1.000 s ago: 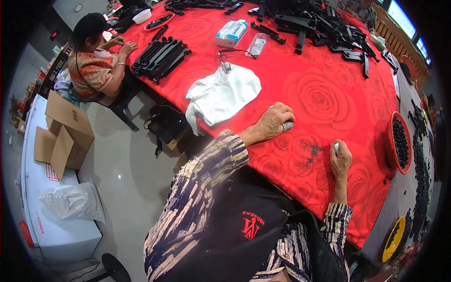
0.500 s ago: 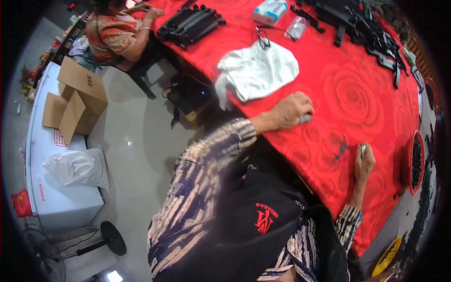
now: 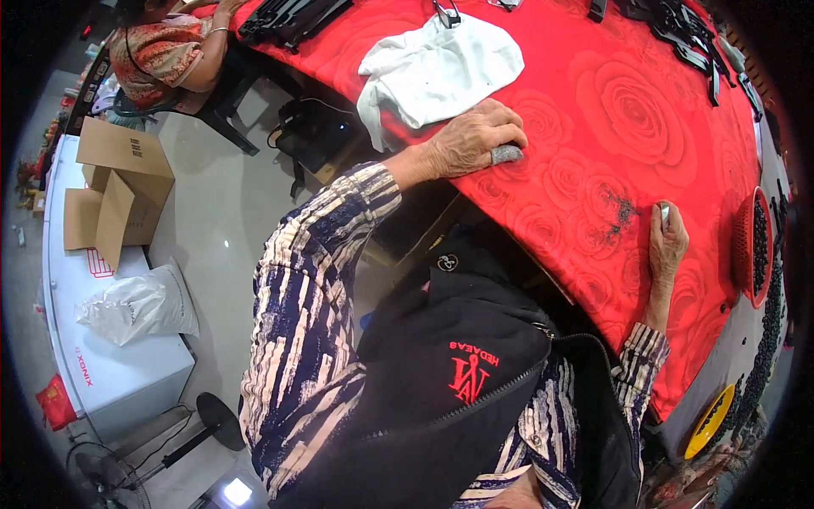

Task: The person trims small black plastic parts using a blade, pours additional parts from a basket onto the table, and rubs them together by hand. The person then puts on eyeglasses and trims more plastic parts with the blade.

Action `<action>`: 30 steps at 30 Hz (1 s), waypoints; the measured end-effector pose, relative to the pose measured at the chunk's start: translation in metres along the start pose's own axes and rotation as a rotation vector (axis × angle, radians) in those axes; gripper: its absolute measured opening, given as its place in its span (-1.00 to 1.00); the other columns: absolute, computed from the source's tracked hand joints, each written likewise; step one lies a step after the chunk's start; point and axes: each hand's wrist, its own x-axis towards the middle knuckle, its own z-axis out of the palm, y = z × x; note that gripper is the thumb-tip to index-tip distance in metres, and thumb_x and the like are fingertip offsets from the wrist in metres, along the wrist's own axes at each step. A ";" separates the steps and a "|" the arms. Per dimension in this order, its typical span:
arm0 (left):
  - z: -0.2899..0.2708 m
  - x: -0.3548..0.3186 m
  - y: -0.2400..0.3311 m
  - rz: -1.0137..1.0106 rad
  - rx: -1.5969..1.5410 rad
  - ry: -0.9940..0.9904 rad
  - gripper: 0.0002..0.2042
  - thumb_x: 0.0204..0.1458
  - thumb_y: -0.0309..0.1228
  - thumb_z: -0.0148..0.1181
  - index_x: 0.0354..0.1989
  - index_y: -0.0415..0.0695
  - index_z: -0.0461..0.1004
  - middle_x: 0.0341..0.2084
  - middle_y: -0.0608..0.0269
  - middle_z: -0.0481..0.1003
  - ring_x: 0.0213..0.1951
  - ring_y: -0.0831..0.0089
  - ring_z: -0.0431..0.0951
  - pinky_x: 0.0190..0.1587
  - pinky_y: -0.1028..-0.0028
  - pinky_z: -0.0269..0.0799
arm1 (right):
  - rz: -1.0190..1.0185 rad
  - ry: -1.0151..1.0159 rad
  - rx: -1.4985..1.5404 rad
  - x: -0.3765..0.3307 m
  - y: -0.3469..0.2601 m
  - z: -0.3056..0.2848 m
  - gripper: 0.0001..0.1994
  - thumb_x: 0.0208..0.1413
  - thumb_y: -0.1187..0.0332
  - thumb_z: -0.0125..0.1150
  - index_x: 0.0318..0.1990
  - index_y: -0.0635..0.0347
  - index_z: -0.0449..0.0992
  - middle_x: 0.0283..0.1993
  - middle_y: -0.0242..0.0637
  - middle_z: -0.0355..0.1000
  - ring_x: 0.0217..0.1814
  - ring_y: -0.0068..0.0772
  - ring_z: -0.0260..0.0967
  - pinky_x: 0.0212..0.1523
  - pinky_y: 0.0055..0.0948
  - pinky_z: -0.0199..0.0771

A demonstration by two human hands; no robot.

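Note:
My left hand (image 3: 479, 142) rests on the red rose-patterned tablecloth (image 3: 636, 93), just below a crumpled white cloth (image 3: 445, 68). Its fingers are curled, and a grey wrap (image 3: 506, 154) sits around one digit at the near side. Whatever may lie under those fingers is hidden. Further right, my right hand (image 3: 670, 242) lies on the same tablecloth with its fingers folded in. Something pale shows at its thumb tip, too small to name. Left of that hand is a patch of small dark bits (image 3: 617, 216).
Black-framed glasses (image 3: 447, 14) touch the white cloth. Black strip-like parts (image 3: 288, 21) and others (image 3: 687, 42) lie at the far side. A red basket (image 3: 750, 246) of small dark pieces and a yellow dish (image 3: 710, 422) stand right. At the left sits another person (image 3: 165, 64); an open carton (image 3: 127, 204) stands nearby.
The whole view has shifted, with the table higher in the picture. My left hand has slid left along the table edge, nearer the white cloth. My right hand stays by the dark bits.

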 end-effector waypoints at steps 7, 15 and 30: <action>-0.010 -0.019 0.007 0.020 0.016 0.026 -0.81 -0.13 -0.39 0.20 -0.33 -0.12 0.39 -0.30 0.22 0.36 -0.16 0.24 0.35 -0.07 0.32 0.27 | 0.001 -0.001 -0.013 -0.001 0.000 0.000 -0.86 0.04 0.38 0.11 -0.29 0.25 0.42 -0.47 -0.15 0.36 -0.48 -0.33 0.34 -0.41 -0.43 0.32; -0.025 -0.044 0.018 -0.004 0.124 -0.022 -0.77 -0.18 -0.47 0.16 -0.28 -0.13 0.36 -0.26 0.20 0.32 -0.13 0.24 0.31 -0.06 0.35 0.26 | -0.010 0.009 -0.024 -0.001 0.002 0.003 -0.85 0.04 0.38 0.10 -0.28 0.27 0.42 -0.45 -0.14 0.37 -0.46 -0.31 0.35 -0.39 -0.42 0.34; -0.019 -0.169 0.032 -0.216 0.395 -0.144 -0.74 -0.16 -0.48 0.01 -0.22 -0.16 0.36 -0.20 0.17 0.34 -0.13 0.25 0.35 -0.13 0.37 0.30 | 0.011 0.003 -0.061 -0.002 -0.002 0.000 -0.86 0.04 0.41 0.09 -0.27 0.27 0.41 -0.42 -0.12 0.38 -0.42 -0.28 0.37 -0.38 -0.41 0.34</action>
